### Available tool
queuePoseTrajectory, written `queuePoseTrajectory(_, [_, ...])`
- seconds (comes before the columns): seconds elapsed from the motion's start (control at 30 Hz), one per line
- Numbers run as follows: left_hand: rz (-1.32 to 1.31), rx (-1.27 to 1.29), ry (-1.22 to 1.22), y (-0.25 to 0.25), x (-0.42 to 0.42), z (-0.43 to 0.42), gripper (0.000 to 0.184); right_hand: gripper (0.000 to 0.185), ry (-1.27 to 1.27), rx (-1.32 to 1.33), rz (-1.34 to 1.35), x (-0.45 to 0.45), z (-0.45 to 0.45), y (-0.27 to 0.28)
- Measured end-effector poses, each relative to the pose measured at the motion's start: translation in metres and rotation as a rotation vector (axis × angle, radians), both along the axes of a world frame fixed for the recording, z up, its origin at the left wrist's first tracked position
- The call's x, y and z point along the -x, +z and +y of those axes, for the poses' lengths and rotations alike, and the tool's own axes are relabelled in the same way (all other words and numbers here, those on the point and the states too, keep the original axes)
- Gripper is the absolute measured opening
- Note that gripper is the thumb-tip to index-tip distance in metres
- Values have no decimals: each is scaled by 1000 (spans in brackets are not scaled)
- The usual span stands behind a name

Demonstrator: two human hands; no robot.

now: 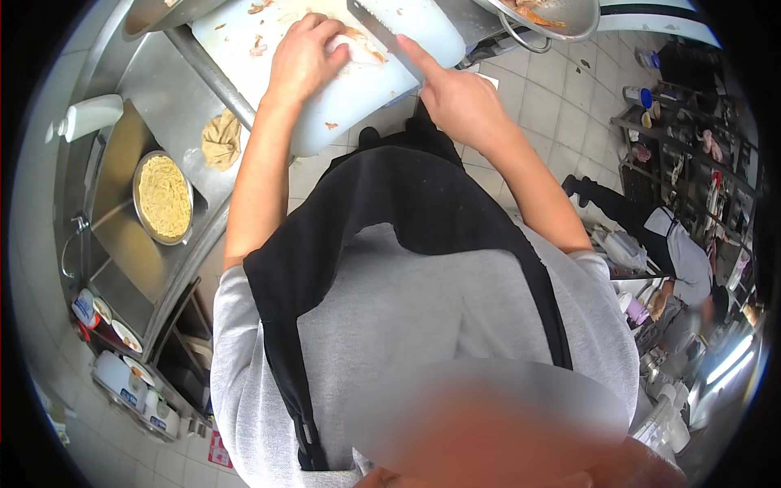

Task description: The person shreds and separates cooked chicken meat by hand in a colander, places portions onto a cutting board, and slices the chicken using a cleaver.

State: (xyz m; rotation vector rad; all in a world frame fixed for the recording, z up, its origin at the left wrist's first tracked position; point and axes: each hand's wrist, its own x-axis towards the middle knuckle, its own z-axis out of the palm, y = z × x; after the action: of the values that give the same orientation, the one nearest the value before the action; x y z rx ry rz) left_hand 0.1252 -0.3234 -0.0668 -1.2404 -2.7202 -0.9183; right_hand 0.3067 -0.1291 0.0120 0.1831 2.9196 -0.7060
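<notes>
My left hand [305, 58] presses down with curled fingers on a pale piece of meat [364, 50] with orange-brown edges, which lies on a white cutting board [321, 114]. Its far side is partly covered by my fingers. In my right hand [460, 102] is a knife [376, 26], my index finger stretched along the top of it. The blade sits just right of the meat, angled up and left; I cannot tell whether they touch. Small brown scraps [259, 49] are scattered over the board.
A metal colander [569, 31] with brown pieces in it stands beyond the board's right end. On the steel counter at left are a crumpled tan cloth [220, 140], a bowl of yellow mash [163, 197] and a white bottle [93, 118]. Another person [679, 248] stands by crowded shelves at right.
</notes>
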Motion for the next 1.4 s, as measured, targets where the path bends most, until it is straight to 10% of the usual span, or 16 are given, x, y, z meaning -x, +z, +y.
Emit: queuePoseTrajectory(1.4, [33, -15, 17, -7, 4, -3, 34, 74, 40, -19, -101, -1, -14, 17])
